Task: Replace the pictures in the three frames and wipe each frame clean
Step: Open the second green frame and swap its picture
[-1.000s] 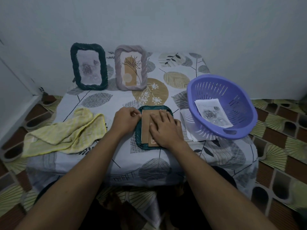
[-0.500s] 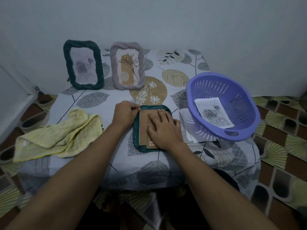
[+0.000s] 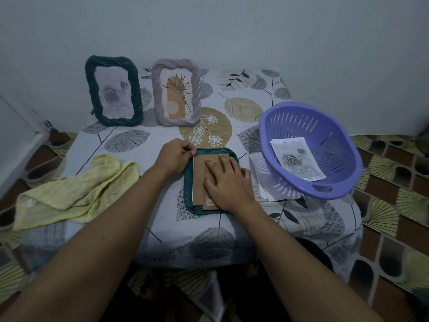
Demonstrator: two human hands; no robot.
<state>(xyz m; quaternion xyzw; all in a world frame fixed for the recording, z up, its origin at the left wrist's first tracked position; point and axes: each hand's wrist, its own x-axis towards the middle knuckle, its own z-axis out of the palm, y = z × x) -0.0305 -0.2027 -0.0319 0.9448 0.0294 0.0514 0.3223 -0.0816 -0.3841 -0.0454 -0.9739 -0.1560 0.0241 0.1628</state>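
Observation:
A teal frame [image 3: 188, 182] lies face down at the table's middle, its brown backing board [image 3: 198, 180] showing. My right hand [image 3: 228, 182] lies flat on the board, fingers straight, pressing it. My left hand [image 3: 175, 155] has its fingers curled at the frame's top left corner, pinching its edge. A dark green frame [image 3: 89, 89] with a rose picture and a grey frame [image 3: 197, 94] with a plant picture stand upright at the back. A yellow cloth [image 3: 76, 194] lies crumpled at the left.
A purple plastic basket [image 3: 343, 182] sits at the right, tilted on loose paper sheets [image 3: 260, 168], with a rose print [image 3: 297, 161] inside. The low table [image 3: 130, 159] has a leaf-patterned cover and stands against a wall. Patterned floor tiles surround it.
Both hands stay on the face-down teal frame; my left fingers have shifted slightly at its top left corner. The camera view has moved a little.

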